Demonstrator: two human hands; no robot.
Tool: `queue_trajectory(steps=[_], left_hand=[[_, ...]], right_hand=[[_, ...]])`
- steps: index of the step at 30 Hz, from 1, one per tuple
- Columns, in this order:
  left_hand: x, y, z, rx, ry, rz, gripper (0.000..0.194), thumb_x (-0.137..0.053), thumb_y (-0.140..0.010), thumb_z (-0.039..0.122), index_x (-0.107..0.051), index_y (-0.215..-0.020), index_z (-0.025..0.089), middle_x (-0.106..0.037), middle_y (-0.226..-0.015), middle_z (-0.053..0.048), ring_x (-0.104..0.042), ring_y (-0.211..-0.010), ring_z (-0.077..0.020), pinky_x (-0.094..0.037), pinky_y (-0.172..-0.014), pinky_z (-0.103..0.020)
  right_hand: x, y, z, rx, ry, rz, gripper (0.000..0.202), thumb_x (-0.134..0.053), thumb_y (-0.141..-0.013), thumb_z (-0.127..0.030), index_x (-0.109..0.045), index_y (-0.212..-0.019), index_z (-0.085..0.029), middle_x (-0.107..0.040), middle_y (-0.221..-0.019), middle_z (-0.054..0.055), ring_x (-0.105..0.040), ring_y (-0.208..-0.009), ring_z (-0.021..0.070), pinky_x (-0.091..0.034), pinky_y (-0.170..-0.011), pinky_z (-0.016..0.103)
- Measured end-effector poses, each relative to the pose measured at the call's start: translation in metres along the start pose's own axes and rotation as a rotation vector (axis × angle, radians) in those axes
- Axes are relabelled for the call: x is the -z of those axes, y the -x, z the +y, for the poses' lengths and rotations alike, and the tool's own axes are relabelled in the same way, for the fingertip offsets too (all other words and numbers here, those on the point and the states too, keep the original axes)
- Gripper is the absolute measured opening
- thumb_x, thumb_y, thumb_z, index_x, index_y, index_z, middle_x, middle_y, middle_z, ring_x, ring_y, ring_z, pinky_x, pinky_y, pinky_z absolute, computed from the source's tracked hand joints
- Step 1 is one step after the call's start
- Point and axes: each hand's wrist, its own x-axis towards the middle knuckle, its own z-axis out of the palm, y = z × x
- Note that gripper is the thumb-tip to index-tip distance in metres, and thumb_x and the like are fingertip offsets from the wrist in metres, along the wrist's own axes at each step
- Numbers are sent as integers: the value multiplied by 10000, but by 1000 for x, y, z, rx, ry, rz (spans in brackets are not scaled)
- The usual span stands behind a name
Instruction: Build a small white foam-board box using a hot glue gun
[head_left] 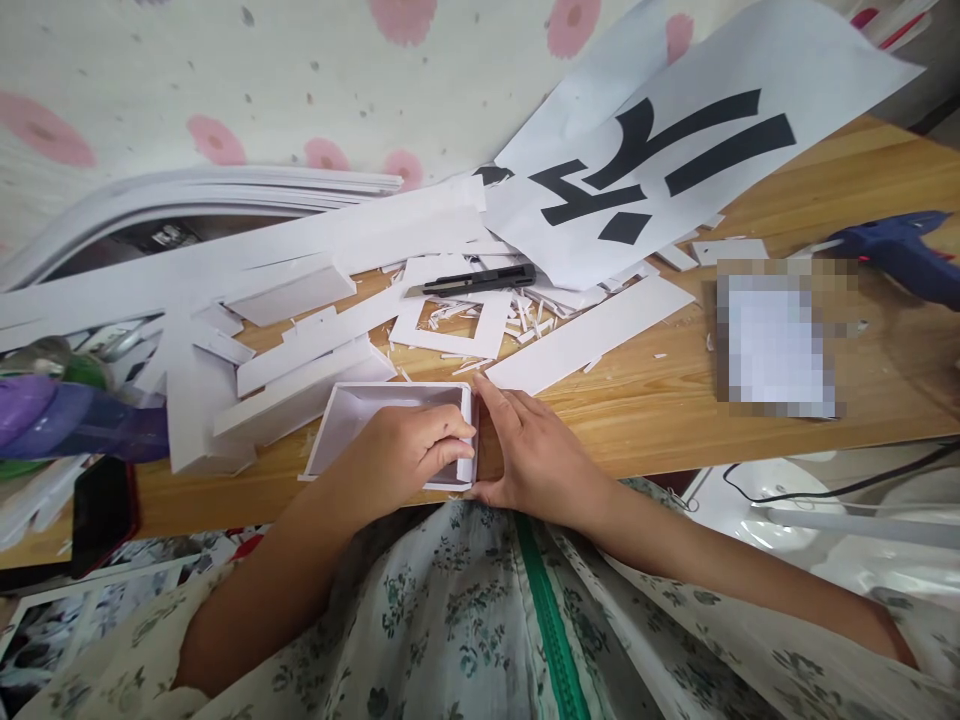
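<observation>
A shallow white open box [352, 412], which looks made of foam board, lies at the near edge of the wooden table. My left hand [409, 450] reaches over it, thumb and fingers bent together on the inside of its right end wall. From outside, my right hand [536, 450] spans that same end, fingertips at the far corner and thumb at the near corner. Beyond the box, a black utility knife [480, 281] rests across a white cut-out frame [489, 335] and small scraps. A long white strip [592, 335] lies just past my right hand.
White board pieces [300, 380] crowd the left, with a purple bottle [82, 418] and a dark phone [105, 512]. A large sheet with black printed shapes [675, 150] lies at the back. To the right are a blue glue gun [900, 255] and a blurred-out pale rectangle [776, 340].
</observation>
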Motion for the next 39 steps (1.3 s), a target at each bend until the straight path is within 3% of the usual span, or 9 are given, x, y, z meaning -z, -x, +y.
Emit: queue_trajectory(steps=[8, 14, 20, 32, 36, 39], left_hand=[[-1, 1, -1, 13, -1, -5, 159, -500, -912, 229, -640, -841, 202, -705, -737, 37, -630, -642, -108, -453, -615, -207], [-2, 4, -3, 29, 48, 3, 138, -523, -900, 226, -642, -837, 200, -703, -736, 38, -629, -638, -105, -452, -606, -198], [-2, 4, -4, 71, 100, 2, 105, -551, -874, 205, -648, -835, 202, -711, -753, 43, -632, -645, -102, -447, -598, -192], [0, 1, -1, 123, 99, -19, 132, -524, -847, 180, -644, -805, 214, -700, -721, 53, -618, -621, -107, -460, -594, -199], [0, 1, -2, 122, 94, -10, 121, -541, -841, 192, -653, -802, 213, -707, -720, 53, -627, -620, -105, -451, -593, -193], [-2, 5, -3, 91, 84, -8, 145, -526, -860, 219, -663, -811, 226, -703, -702, 63, -635, -601, -101, -447, -562, -182]], right_hand=[[2, 0, -1, -18, -17, -15, 1248, -890, -572, -370, -114, -1516, -118, -515, -1373, 253, -509, -1241, 392, -429, -1022, 545], [0, 1, 4, 90, -153, 44, 1391, -888, -546, -499, 20, -1538, -145, -393, -1462, 281, -424, -1338, 395, -415, -1051, 535], [-2, -2, 1, 58, -247, 54, 1422, -903, -570, -369, 132, -1535, -226, -426, -1441, 247, -474, -1292, 383, -439, -1012, 541], [1, -4, -2, 2, -255, 52, 1307, -856, -597, -268, 42, -1545, -204, -515, -1367, 215, -522, -1236, 373, -448, -996, 525], [-2, -3, 0, 18, -237, 50, 1343, -880, -597, -336, 61, -1545, -203, -474, -1409, 235, -497, -1276, 374, -433, -1028, 531], [-1, 2, -1, 91, -199, 63, 1409, -879, -561, -503, 78, -1541, -174, -383, -1476, 276, -421, -1352, 392, -411, -1069, 528]])
